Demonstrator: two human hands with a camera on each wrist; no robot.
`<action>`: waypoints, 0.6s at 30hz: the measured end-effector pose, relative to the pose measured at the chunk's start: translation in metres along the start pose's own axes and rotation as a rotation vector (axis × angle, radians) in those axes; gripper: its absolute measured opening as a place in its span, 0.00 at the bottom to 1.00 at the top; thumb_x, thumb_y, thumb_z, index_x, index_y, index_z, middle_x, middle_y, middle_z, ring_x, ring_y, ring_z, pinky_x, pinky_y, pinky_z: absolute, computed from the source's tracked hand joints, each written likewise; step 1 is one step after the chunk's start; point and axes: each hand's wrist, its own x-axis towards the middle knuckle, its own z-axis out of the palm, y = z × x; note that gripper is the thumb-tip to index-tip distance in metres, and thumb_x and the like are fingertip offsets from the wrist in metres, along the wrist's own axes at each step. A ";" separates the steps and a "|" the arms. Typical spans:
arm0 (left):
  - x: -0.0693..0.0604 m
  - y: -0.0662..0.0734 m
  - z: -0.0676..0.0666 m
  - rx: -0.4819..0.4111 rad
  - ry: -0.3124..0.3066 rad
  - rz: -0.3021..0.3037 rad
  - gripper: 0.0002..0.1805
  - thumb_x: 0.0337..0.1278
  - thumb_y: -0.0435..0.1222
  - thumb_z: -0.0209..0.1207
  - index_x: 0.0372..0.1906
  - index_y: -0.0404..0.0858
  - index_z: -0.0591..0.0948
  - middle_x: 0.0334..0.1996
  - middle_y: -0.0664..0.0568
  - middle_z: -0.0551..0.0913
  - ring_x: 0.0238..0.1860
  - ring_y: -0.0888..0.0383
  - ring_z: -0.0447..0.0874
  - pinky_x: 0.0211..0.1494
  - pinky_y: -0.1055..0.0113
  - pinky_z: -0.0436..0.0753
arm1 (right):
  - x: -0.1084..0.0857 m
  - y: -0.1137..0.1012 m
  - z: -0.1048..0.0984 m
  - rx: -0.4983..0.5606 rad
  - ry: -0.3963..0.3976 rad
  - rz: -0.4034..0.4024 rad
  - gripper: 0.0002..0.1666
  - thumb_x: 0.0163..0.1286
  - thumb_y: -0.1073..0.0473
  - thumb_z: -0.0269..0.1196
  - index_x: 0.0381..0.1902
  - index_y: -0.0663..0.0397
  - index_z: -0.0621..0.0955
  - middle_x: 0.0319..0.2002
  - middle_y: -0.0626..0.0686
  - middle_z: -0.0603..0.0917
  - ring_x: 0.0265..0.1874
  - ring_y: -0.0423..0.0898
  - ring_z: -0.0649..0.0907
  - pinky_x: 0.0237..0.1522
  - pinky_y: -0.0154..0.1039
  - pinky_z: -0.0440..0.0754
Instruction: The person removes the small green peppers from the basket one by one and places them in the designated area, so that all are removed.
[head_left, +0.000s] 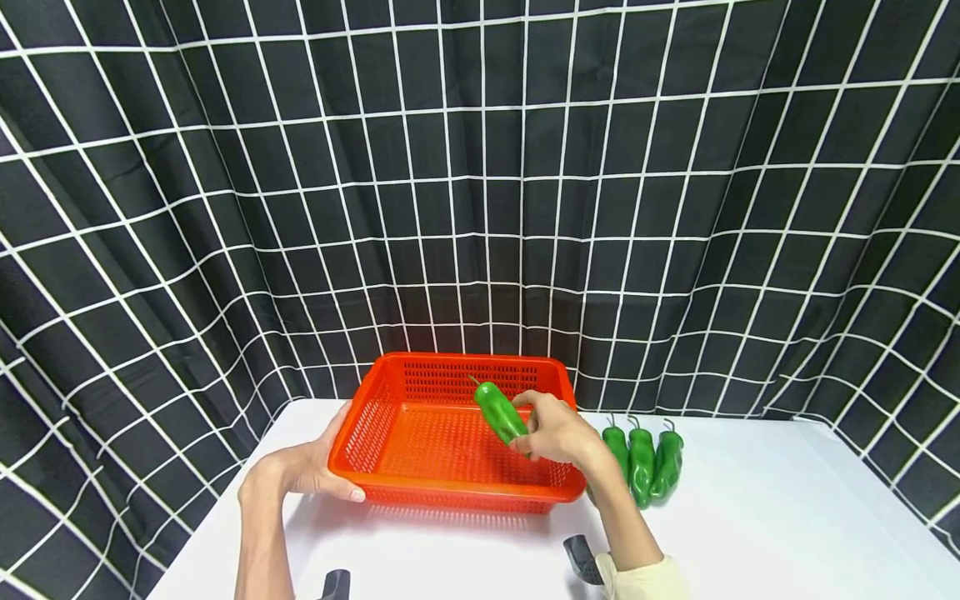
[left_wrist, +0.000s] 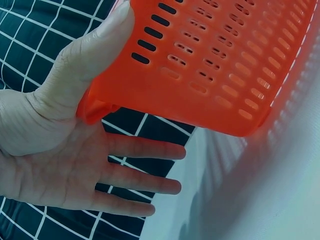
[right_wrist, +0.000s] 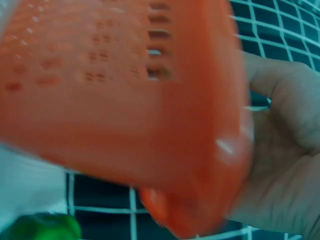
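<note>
An orange-red plastic basket (head_left: 442, 433) with slotted walls stands on the white table. My left hand (head_left: 303, 462) is at its left side; in the left wrist view, the thumb (left_wrist: 107, 35) lies against the wall while the other fingers (left_wrist: 145, 180) stretch out straight below the rim. Over the right part of the basket, my right hand (head_left: 555, 429) pinches a green pepper (head_left: 498, 411), tilted with its stem toward the upper left. In the right wrist view the basket wall hides those fingertips and that pepper. Three green peppers (head_left: 642, 467) lie side by side right of the basket.
A dark curtain with a white grid (head_left: 480, 167) hangs behind and beside the table (head_left: 750, 508). Dark wrist devices (head_left: 582, 558) show below both hands. A blurred green pepper (right_wrist: 42, 227) shows at the lower left of the right wrist view.
</note>
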 end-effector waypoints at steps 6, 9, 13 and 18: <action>-0.001 0.001 -0.001 0.005 -0.004 0.005 0.81 0.38 0.56 0.82 0.85 0.45 0.33 0.75 0.34 0.67 0.62 0.43 0.78 0.67 0.36 0.77 | -0.017 0.006 -0.031 -0.015 -0.043 -0.029 0.38 0.60 0.69 0.72 0.68 0.65 0.74 0.25 0.55 0.80 0.22 0.51 0.85 0.30 0.38 0.77; -0.001 0.001 -0.001 0.028 -0.006 0.002 0.81 0.38 0.59 0.81 0.85 0.45 0.33 0.75 0.34 0.68 0.62 0.43 0.79 0.67 0.36 0.77 | -0.026 0.012 -0.048 -0.036 -0.034 -0.037 0.39 0.60 0.68 0.73 0.69 0.66 0.73 0.26 0.55 0.81 0.22 0.48 0.84 0.31 0.39 0.78; -0.002 0.002 -0.002 0.051 -0.007 -0.017 0.82 0.37 0.61 0.81 0.85 0.44 0.33 0.72 0.33 0.71 0.59 0.43 0.81 0.65 0.36 0.78 | -0.037 0.025 -0.069 -0.027 -0.001 -0.025 0.41 0.61 0.67 0.72 0.70 0.69 0.70 0.25 0.54 0.80 0.21 0.46 0.82 0.31 0.40 0.76; -0.002 0.005 -0.003 0.060 -0.012 -0.033 0.82 0.37 0.61 0.80 0.85 0.44 0.33 0.70 0.33 0.74 0.58 0.45 0.82 0.65 0.37 0.79 | -0.045 0.047 -0.091 -0.037 0.051 0.042 0.43 0.63 0.66 0.71 0.72 0.72 0.66 0.22 0.53 0.78 0.22 0.46 0.81 0.28 0.39 0.75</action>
